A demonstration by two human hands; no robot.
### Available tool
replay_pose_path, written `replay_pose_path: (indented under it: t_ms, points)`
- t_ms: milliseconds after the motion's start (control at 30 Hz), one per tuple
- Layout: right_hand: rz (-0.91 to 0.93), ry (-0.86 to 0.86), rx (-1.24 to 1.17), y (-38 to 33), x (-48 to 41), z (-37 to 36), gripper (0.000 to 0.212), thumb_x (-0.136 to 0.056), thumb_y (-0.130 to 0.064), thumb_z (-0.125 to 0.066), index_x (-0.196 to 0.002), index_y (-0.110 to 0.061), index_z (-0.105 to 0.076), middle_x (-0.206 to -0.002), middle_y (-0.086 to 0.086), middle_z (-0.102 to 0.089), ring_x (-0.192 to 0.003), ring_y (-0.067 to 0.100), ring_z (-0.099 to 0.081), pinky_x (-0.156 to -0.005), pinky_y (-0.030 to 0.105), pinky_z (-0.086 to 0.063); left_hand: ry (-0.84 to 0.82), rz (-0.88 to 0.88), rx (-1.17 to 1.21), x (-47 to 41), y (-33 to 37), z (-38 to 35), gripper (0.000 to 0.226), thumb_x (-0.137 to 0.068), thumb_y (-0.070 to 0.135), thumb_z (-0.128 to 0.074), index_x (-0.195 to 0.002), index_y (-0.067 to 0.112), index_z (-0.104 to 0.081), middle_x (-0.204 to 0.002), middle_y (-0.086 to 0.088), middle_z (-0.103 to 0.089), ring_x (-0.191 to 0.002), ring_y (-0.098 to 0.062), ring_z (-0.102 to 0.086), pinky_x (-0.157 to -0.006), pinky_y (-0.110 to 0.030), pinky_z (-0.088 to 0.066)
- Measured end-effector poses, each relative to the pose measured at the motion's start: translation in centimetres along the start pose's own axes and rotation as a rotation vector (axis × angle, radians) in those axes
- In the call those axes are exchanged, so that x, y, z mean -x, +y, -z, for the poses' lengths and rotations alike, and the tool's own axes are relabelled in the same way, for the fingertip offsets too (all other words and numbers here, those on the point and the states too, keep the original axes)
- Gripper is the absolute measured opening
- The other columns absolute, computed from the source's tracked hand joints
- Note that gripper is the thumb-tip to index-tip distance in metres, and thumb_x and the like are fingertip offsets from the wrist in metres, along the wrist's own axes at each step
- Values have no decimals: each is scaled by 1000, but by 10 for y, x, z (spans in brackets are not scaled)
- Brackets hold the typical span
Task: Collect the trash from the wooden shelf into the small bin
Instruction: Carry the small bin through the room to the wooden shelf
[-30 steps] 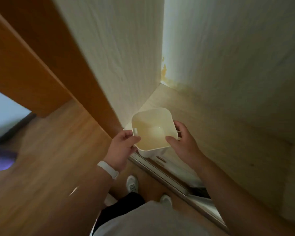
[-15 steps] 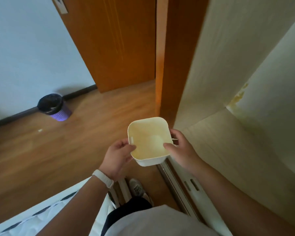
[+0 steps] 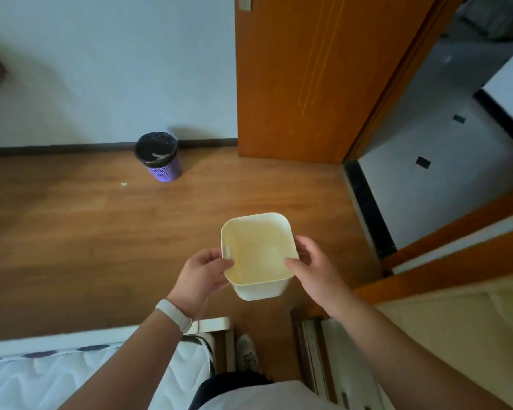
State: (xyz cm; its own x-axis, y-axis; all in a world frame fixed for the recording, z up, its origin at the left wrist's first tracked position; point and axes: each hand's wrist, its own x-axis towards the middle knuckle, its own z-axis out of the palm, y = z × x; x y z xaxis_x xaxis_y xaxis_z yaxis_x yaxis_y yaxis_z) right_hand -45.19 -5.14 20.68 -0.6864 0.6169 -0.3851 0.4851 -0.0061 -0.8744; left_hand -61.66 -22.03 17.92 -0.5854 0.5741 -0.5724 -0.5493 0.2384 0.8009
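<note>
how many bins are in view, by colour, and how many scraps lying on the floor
cream small bin, held by left hand and right hand: 1
purple waste basket with black liner: 1
pale scrap on the floor: 1
total: 3

Wood floor (image 3: pixel 101 232), pale wall (image 3: pixel 101 69), orange door (image 3: pixel 302 78), purple wastebasket (image 3: pixel 160 158).

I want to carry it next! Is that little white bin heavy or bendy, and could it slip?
Probably light: the small bin looks empty and thin-walled. It seems stiff, since its rim keeps its square shape where the left hand and right hand pinch it. Its smooth plastic might be a bit slippery.
</note>
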Motion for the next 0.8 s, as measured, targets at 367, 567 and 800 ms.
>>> replay_pose_path:
  t_ms: [367,567,800]
  points:
    - [122,-197,103,-87,-96,-69,34,-90,-25,-61,-119,-42,-52,-111,-22,-63,-99,-2,-61,-80,25,-53,247,-122,196,-23,54,71,23,-77,13,-69,-99,9,-72,-86,-5,-79,-79,-18,-75,-70,-32,-57]
    - [214,-369,123,-127,-144,-116,30,-89,-24,-60,-109,-45,-56,-102,-27,-67,-93,-7,-62,-72,14,-51,401,-172,297,-26,76,107,14,-86,7,-65,-98,9,-72,-83,-5,-78,-74,-15,-73,-67,-31,-59]
    - [246,-599,133,-162,-227,-163,22,-89,-31,-61,-105,-46,-59,-99,-28,-67,-95,-4,-63,-79,26,-53,619,-186,396,-57,100,133,24,-77,13,-70,-100,6,-72,-95,-14,-79,-85,-24,-75,-74,-36,-59]
